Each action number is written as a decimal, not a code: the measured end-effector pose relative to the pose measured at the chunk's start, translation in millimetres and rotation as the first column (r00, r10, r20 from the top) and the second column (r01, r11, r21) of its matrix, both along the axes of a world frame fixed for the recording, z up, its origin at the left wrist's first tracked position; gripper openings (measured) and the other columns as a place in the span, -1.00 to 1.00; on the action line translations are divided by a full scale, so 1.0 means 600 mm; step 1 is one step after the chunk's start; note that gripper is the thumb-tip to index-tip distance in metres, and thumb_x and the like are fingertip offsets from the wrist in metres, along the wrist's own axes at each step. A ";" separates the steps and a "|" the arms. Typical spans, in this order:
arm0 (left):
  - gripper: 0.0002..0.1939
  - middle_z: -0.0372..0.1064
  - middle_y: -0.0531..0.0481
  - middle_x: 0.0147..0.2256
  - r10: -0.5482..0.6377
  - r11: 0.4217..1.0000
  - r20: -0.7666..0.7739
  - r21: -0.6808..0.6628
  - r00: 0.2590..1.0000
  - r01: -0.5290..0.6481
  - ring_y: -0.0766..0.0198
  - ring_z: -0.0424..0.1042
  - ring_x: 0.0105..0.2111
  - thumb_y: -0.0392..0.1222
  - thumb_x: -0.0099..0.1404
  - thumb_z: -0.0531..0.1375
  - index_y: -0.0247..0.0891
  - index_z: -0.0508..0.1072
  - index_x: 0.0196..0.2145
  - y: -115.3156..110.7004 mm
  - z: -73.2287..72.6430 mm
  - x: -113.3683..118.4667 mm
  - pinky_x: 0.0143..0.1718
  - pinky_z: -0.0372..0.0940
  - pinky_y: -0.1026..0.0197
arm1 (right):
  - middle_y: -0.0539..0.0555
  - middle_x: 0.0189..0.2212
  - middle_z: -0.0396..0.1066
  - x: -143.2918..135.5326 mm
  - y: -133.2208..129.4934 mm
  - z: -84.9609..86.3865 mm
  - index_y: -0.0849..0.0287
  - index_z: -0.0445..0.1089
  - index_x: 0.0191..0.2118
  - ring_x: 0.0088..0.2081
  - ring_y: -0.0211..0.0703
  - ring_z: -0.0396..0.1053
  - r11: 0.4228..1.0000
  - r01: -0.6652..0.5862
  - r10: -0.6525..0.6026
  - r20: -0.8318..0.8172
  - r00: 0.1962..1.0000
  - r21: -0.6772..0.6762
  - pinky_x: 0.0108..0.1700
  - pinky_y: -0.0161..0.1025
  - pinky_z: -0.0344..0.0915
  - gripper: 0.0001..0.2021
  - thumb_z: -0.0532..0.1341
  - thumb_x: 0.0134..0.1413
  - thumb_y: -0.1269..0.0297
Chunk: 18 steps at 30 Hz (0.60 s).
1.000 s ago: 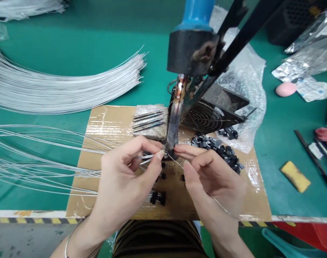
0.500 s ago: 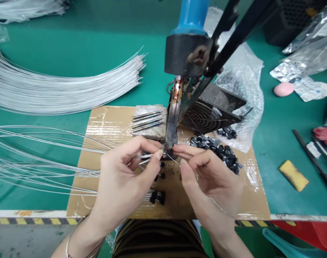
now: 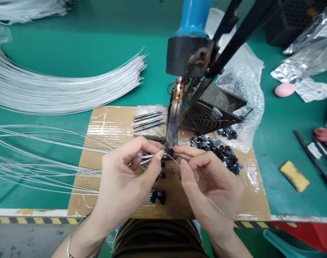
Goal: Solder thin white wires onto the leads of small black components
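My left hand (image 3: 131, 172) is closed in a pinch on a thin white cable, its fingertips just left of the tip of a soldering iron (image 3: 174, 122). Opposite it, my right hand (image 3: 212, 182) holds a thin solder wire (image 3: 174, 159) between thumb and fingers, the wire's end at the iron's tip. The small part at the tip is mostly hidden by my fingertips. Several cables with black connectors (image 3: 157, 197) lie below my left hand. Several metal rods (image 3: 147, 121) rest on a wrapped block (image 3: 163, 133) behind it.
Cardboard (image 3: 252, 197) lies under the work. Black connectors (image 3: 219, 150) are heaped beside a fan (image 3: 203, 116) and bubble wrap (image 3: 253, 86). A white cable bundle (image 3: 72, 91) curves at the left. A yellow sponge (image 3: 294, 175) and pink egg-shaped object (image 3: 284, 90) are at right.
The whole view has shifted very slightly. Both hands keep the same grips at the iron's tip, with hardly any visible movement.
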<state>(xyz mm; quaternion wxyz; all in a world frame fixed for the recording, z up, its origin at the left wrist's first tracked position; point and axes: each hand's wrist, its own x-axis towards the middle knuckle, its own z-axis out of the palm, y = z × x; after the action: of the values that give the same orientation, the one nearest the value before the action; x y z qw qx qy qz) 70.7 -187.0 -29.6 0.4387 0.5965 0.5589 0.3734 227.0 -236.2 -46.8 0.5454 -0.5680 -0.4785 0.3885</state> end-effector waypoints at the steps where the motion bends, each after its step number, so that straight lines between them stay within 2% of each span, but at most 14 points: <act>1: -0.88 0.64 0.13 -0.30 -0.001 1.000 0.003 0.001 1.000 0.001 0.34 0.59 -0.34 -0.35 0.30 0.35 -0.13 0.59 -0.35 -0.001 0.000 0.000 -0.41 0.37 0.38 | -0.01 -0.04 0.63 0.000 0.000 0.001 0.06 0.38 -0.34 0.09 -0.13 0.58 1.000 0.000 0.000 0.010 1.000 0.000 0.17 -0.16 0.47 -0.76 0.29 0.23 0.58; 8: -0.88 0.64 0.13 -0.27 0.002 1.000 0.007 -0.006 1.000 -0.002 0.32 0.61 -0.28 -0.34 0.31 0.36 -0.12 0.60 -0.33 -0.002 -0.001 -0.002 -0.33 0.42 0.37 | 0.03 -0.04 0.64 -0.003 -0.001 0.002 0.06 0.38 -0.33 0.08 -0.09 0.59 1.000 0.006 -0.006 0.041 0.999 0.008 0.16 -0.12 0.48 -0.77 0.29 0.23 0.57; 14: -0.90 0.64 0.10 -0.30 -0.010 1.000 -0.006 -0.012 1.000 0.010 0.31 0.59 -0.34 -0.33 0.31 0.35 -0.15 0.60 -0.35 0.000 -0.001 0.000 -0.41 0.39 0.35 | 0.08 -0.05 0.64 -0.002 0.000 0.000 0.07 0.38 -0.33 0.05 -0.03 0.61 0.999 0.009 -0.012 0.089 0.996 0.032 0.11 -0.06 0.51 -0.78 0.29 0.21 0.57; 18: -0.88 0.63 0.09 -0.28 -0.007 1.000 -0.011 -0.016 1.000 0.007 0.30 0.60 -0.31 -0.35 0.31 0.34 -0.14 0.60 -0.35 -0.001 0.001 -0.001 -0.36 0.41 0.34 | 0.12 -0.05 0.65 -0.003 0.000 -0.001 0.06 0.40 -0.31 0.03 0.01 0.62 0.998 0.014 -0.021 0.114 0.993 0.061 0.08 -0.03 0.54 -0.78 0.29 0.20 0.59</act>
<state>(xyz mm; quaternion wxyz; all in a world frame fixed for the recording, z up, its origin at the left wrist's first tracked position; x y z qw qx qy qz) 70.3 -187.8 -29.2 0.4418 0.5967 0.5623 0.3641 224.9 -236.4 -47.1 0.5372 -0.5770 -0.5153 0.3360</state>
